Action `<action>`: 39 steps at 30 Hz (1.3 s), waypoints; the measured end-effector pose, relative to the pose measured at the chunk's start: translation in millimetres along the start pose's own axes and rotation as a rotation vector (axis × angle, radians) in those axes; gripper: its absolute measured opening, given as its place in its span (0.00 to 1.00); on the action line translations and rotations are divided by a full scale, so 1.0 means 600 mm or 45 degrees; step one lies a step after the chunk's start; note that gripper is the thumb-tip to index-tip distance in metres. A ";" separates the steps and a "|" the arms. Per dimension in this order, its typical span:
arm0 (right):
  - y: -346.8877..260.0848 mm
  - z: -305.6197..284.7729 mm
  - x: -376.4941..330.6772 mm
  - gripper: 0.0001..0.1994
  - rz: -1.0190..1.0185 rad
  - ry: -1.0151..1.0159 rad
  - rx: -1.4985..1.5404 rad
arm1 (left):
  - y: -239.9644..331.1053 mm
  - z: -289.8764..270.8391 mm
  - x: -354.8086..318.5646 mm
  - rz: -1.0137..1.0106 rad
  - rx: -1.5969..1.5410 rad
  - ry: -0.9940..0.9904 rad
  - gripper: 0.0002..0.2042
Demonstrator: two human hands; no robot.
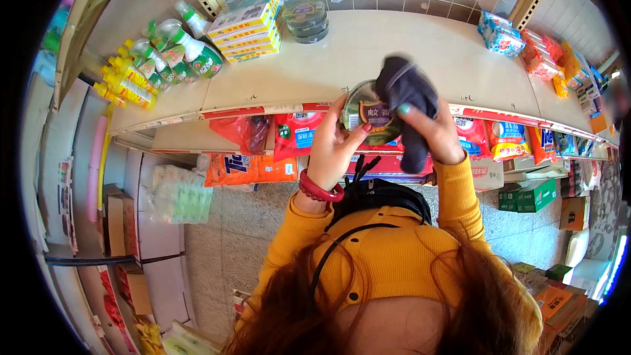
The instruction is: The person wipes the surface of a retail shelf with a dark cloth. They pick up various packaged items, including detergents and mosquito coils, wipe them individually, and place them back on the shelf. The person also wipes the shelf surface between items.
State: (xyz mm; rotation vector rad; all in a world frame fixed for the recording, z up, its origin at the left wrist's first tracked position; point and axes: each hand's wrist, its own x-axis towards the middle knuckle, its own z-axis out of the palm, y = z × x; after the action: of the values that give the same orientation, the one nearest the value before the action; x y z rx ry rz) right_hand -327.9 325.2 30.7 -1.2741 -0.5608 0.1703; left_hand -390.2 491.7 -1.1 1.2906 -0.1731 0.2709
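My left hand [332, 148] grips a round mosquito-coil container [360, 100], green with a purple label, tilted up above the shelf's front edge. My right hand [437, 133] is closed on a dark grey cloth [409, 85], which is bunched over the container's right side and hangs down below the hand. The cloth hides that side of the container. Further back on the white shelf [368, 43] stands a stack of similar round containers [307, 20]. Beside it is a pile of flat yellow-and-white boxes [246, 25].
Spray bottles [190, 49] and yellow bottles [128, 79] stand at the shelf's left. Blue packets [501, 34] and red packets [540, 52] sit at the right. Bagged detergent [250, 169] fills the lower shelves. Cartons [529, 196] stand on the floor at the right.
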 end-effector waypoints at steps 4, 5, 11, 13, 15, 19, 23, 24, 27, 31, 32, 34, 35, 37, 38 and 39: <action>-0.006 -0.010 -0.010 0.29 -0.093 -0.039 -0.410 | -0.024 0.003 -0.004 -0.044 0.201 -0.065 0.26; -0.007 -0.015 -0.013 0.29 -0.096 -0.026 -0.474 | -0.024 0.008 -0.002 -0.029 0.246 -0.090 0.26; -0.028 -0.084 -0.003 0.23 -0.017 0.582 -0.169 | -0.004 0.006 0.027 0.048 0.421 -0.007 0.22; -0.017 -0.180 0.042 0.22 -0.005 0.589 -0.457 | 0.007 -0.020 0.032 0.089 0.247 0.112 0.20; 0.008 -0.252 0.079 0.22 -0.459 0.483 -1.730 | 0.018 -0.050 0.030 0.099 0.190 0.180 0.19; 0.093 -0.288 0.142 0.21 -0.098 -0.215 -1.986 | 0.046 -0.090 0.005 0.061 0.175 0.317 0.20; 0.118 -0.218 0.286 0.24 0.051 -0.491 -1.865 | 0.056 -0.102 -0.027 0.034 0.155 0.501 0.19; 0.130 -0.177 0.320 0.24 0.070 -0.507 -1.874 | 0.051 -0.111 -0.035 0.046 0.202 0.525 0.20; 0.206 -0.102 0.401 0.20 0.055 -0.350 -2.002 | 0.053 -0.104 -0.031 0.052 0.146 0.541 0.20; 0.206 -0.009 0.390 0.24 0.250 -0.269 -2.162 | 0.052 -0.109 -0.011 0.015 0.197 0.504 0.20; 0.205 -0.028 0.384 0.25 0.150 -0.270 -2.155 | 0.053 -0.112 0.001 0.024 0.204 0.460 0.20; 0.191 -0.070 0.377 0.24 0.203 -0.254 -2.160 | 0.068 -0.104 0.028 -0.033 0.129 0.395 0.21; 0.181 -0.104 0.372 0.24 0.234 -0.233 -2.172 | 0.068 -0.102 0.051 -0.077 0.110 0.360 0.21; 0.141 -0.163 0.334 0.22 0.116 -0.343 -2.014 | 0.071 -0.103 0.100 -0.157 0.087 0.295 0.22; 0.136 -0.208 0.305 0.22 -0.153 -0.430 -1.918 | 0.061 -0.104 0.134 -0.201 0.095 0.216 0.23; 0.112 -0.229 0.276 0.22 -0.166 -0.542 -1.861 | 0.047 -0.106 0.169 -0.245 0.105 0.148 0.23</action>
State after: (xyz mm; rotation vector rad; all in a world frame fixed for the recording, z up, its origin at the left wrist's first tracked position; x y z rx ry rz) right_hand -107.4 297.6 -7.1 -2.6276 -1.2280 -0.1354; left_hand -303.3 570.5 35.8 1.3587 0.0619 0.1894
